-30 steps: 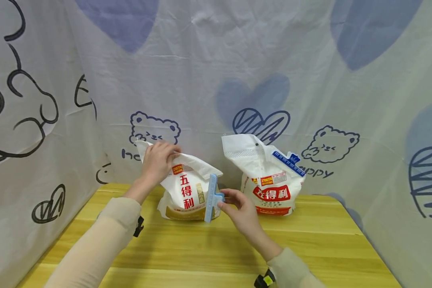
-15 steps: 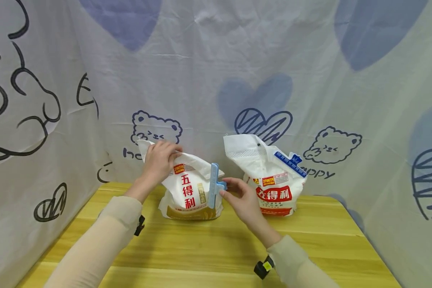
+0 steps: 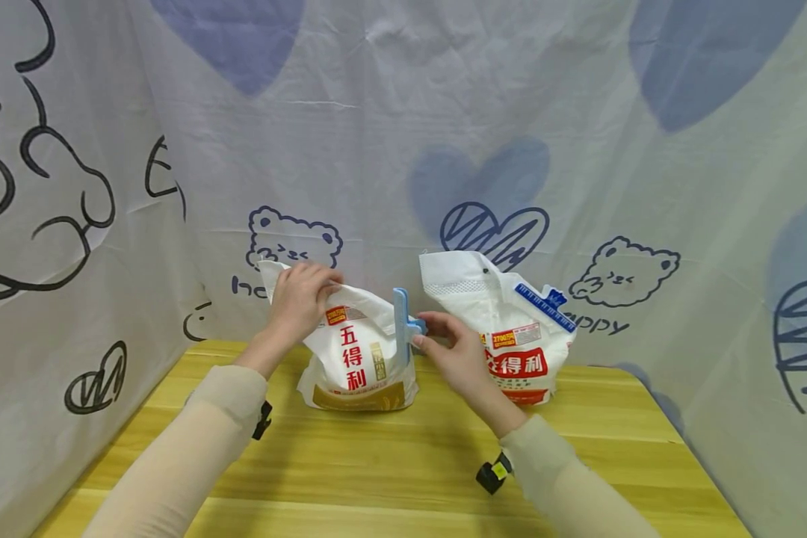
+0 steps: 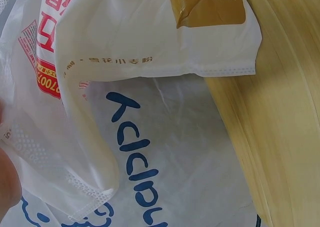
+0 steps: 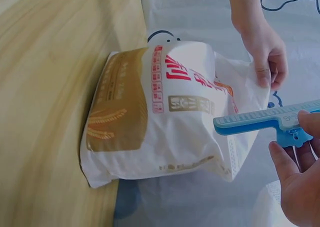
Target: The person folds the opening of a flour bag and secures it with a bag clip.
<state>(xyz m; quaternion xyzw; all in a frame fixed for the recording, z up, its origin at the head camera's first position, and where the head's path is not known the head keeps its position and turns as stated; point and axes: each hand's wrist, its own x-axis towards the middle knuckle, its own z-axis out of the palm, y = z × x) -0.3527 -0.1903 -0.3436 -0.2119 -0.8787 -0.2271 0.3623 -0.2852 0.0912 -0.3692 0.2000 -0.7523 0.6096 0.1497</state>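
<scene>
A white flour bag (image 3: 359,359) with red characters and a gold base stands on the table, its top folded over. My left hand (image 3: 300,302) grips that folded top at its left end; in the right wrist view the fingers and thumb pinch the white edge. My right hand (image 3: 457,353) pinches the handles of a light blue bag clip (image 3: 403,325), held upright by the bag's right side. In the right wrist view the clip (image 5: 265,119) lies in front of the folded top; whether it touches the bag I cannot tell.
A second flour bag (image 3: 511,351) with a red label stands to the right, a dark blue clip (image 3: 545,305) on its slanted top. Both bags stand on the wooden table (image 3: 376,463), near its back edge. A printed white cloth (image 3: 376,149) hangs behind.
My right hand has raised the light blue clip from beside the bag's lower part to the level of its folded top. The left hand keeps its hold on the bag.
</scene>
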